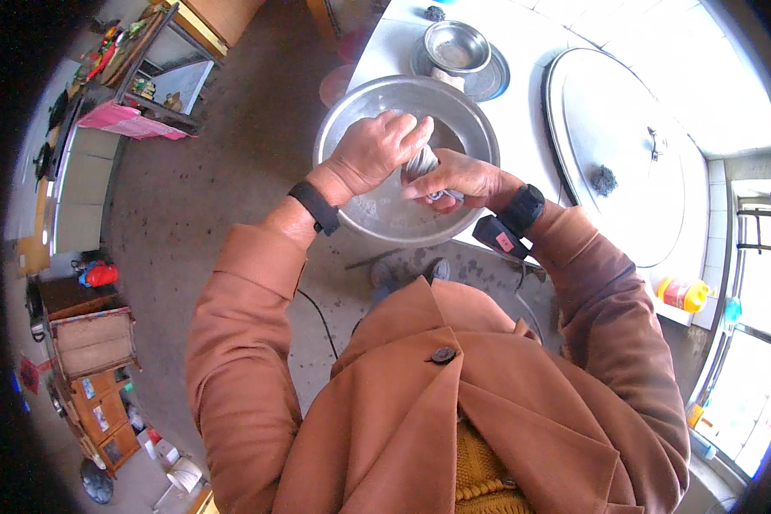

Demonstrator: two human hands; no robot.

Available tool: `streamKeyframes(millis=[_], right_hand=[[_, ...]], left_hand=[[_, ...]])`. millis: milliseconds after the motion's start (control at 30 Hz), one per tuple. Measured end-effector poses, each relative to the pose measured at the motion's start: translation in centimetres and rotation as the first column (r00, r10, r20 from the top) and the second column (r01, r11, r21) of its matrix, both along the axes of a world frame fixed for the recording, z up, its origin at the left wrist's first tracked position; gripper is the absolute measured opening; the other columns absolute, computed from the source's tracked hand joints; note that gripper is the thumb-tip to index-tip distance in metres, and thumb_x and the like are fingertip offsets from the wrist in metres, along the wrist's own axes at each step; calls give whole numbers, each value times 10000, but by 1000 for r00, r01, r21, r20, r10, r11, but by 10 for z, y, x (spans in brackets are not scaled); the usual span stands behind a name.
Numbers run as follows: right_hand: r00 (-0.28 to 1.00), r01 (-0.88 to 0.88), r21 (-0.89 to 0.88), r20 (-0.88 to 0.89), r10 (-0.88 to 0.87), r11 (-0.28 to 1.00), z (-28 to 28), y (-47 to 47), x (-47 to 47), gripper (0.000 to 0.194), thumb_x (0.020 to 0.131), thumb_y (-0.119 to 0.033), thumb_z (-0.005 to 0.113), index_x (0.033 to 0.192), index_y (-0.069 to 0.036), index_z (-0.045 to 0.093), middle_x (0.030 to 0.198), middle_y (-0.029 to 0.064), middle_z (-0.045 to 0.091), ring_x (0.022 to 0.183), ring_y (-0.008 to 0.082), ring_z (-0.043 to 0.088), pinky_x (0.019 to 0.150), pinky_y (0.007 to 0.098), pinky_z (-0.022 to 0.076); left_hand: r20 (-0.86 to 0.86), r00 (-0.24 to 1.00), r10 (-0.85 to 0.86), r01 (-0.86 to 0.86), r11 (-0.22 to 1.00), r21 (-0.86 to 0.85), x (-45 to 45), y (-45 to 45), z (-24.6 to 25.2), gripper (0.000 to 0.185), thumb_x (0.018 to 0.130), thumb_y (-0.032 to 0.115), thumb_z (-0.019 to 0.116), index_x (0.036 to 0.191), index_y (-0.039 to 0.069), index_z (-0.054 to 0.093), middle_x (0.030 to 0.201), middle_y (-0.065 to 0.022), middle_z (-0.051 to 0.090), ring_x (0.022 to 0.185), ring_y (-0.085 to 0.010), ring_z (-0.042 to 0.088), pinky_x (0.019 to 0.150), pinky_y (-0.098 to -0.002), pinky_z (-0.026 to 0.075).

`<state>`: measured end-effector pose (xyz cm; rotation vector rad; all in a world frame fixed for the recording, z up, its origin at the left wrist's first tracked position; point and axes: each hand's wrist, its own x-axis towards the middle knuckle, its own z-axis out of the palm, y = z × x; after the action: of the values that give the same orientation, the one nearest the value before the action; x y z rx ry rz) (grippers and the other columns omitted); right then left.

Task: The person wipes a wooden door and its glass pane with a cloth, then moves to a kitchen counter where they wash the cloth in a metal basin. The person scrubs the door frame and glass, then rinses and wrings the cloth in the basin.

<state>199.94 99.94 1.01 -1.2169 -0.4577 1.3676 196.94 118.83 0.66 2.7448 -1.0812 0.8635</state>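
Both hands grip a bunched, twisted grey-white cloth (pixel 422 163) above a large round metal basin (pixel 385 221). My left hand (pixel 380 149) closes round the cloth's upper end, its fingers curled. Around the lower part wraps my right hand (pixel 453 182), with the thumb across the cloth and folds showing below it. The basin stands at the edge of a white tiled counter (pixel 520 135), and a little water seems to lie in it. Behind the basin, a small steel bowl (pixel 457 47) rests over a round metal lid or tray (pixel 496 74).
A large oval metal lid (pixel 607 122) with a dark scouring pad (pixel 602 180) on it covers part of the counter at right. An orange-yellow bottle (pixel 681 294) lies near the window. Cables (pixel 321 315) run over the floor. A wooden cabinet (pixel 106 414) stands at far left.
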Motion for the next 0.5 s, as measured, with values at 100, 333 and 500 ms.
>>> streamKeyframes(millis=[100, 333, 500], right_hand=[[961, 70, -146, 276, -27, 987, -5, 1, 1, 136, 762, -125, 663, 812, -62, 553, 630, -10, 507, 450, 77, 440, 374, 247, 314], [420, 295, -52, 904, -81, 954, -29, 12, 1, 211, 740, -103, 613, 927, -17, 568, 795, 195, 643, 707, 355, 635, 642, 439, 491], [246, 337, -212, 960, 132, 917, -31, 14, 7, 261, 796, -166, 570, 1015, -35, 513, 795, 235, 633, 753, 412, 626, 670, 495, 495]], left_hand=[[-113, 992, 58, -53, 998, 45, -1, -1, -3, 362, 752, 120, 576, 1107, 51, 572, 844, -68, 563, 719, -219, 609, 597, -328, 506], [-482, 827, 289, -308, 951, 42, -8, -11, -7, 118, 780, 101, 567, 887, 60, 593, 748, -150, 638, 730, -319, 647, 611, -422, 513], [-683, 669, 294, -485, 868, -102, -13, -17, -7, 107, 787, 128, 566, 840, 54, 621, 776, -195, 649, 802, -368, 636, 704, -451, 499]])
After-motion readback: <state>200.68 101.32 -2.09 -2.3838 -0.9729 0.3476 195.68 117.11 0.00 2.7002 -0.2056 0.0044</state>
